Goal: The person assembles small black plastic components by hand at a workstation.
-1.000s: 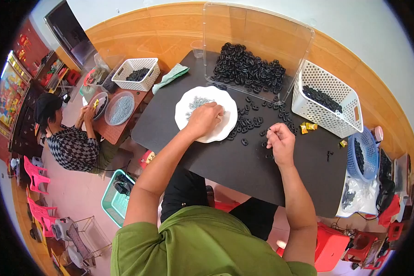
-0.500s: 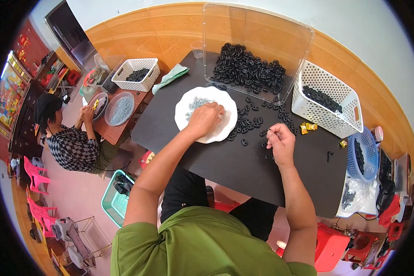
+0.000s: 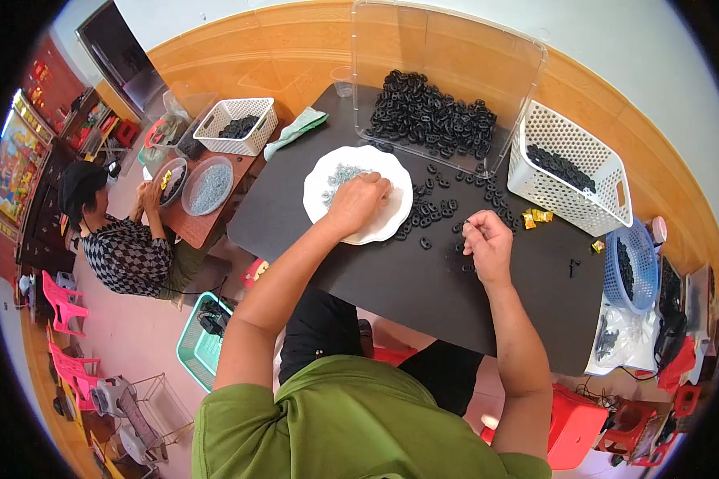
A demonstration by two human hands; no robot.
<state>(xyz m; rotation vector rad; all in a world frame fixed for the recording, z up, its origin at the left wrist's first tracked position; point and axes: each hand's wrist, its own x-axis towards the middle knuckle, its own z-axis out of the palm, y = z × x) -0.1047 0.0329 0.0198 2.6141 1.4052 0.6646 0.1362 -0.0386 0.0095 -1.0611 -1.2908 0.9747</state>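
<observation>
My left hand [image 3: 359, 204] is over a white scalloped plate [image 3: 318, 172], its fingers curled down to the plate's right side. A pile of small grey metallic-looking pieces [image 3: 345, 173] lies on the plate beside my fingers. What those fingertips grip, if anything, is hidden. Above the dark table, my right hand [image 3: 488, 243] is closed in a pinch. Whatever sits in it is too small to make out. Loose black oval pieces with holes [image 3: 433, 209] lie between my two hands, and a few are close under the right fingertips.
A clear bin [image 3: 447, 76], tipped toward me, holds heaped black pieces [image 3: 427, 116]. Right of it stand a white basket [image 3: 571, 191], yellow wrappers [image 3: 538, 217] and a blue basket [image 3: 637, 279]. At the left, a person [image 3: 128, 247] works at a brown table [image 3: 204, 227].
Both hands keep nearly the same places and closed shapes. The whole view has shifted very slightly.
</observation>
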